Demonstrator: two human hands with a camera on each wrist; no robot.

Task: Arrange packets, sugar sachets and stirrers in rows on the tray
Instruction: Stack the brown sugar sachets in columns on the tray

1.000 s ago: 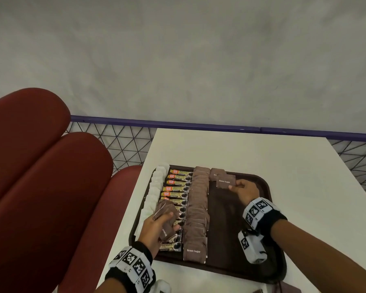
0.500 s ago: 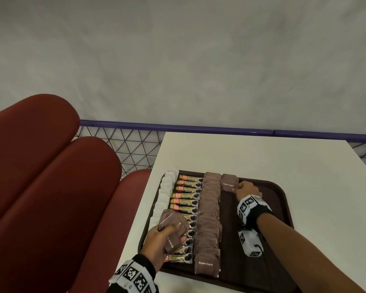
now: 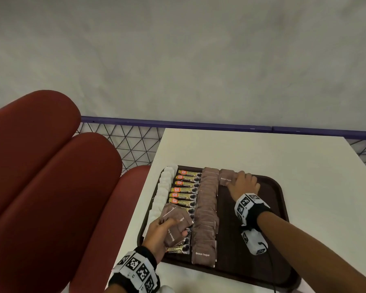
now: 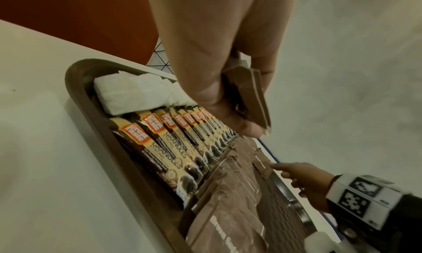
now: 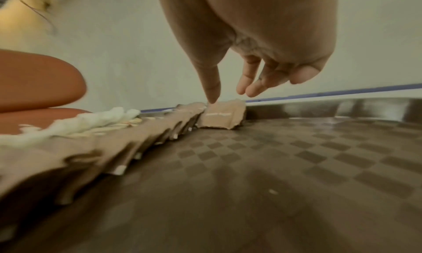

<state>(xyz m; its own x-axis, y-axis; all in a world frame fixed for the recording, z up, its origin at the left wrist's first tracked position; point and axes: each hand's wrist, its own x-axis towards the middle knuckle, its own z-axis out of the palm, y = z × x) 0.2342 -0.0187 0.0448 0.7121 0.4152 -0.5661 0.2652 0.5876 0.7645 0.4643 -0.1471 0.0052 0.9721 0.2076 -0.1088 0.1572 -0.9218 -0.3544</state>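
Three full rows fill the brown tray (image 3: 281,199) on the white table (image 3: 262,153): white sachets (image 3: 163,187), coffee granule packets (image 3: 185,185) and brown sugar sachets (image 3: 207,208). Beside their far end lies a lone brown sugar sachet (image 3: 225,178), touched by the right hand (image 3: 243,186) with straight thumb and loose fingers. The left hand (image 3: 160,233) grips a stack of brown sugar sachets (image 3: 175,226) above the near packets.

My left hand (image 3: 160,233) covers the near coffee packets (image 3: 184,187) under it & hides how many sugar sachets (image 3: 175,226) I'm holding, my right hand (image 3: 243,185) covers part of the sachet (image 3: 225,178) at its fingertips, and the tray (image 3: 283,197) is cut off by the frame edge nr my right forearm.
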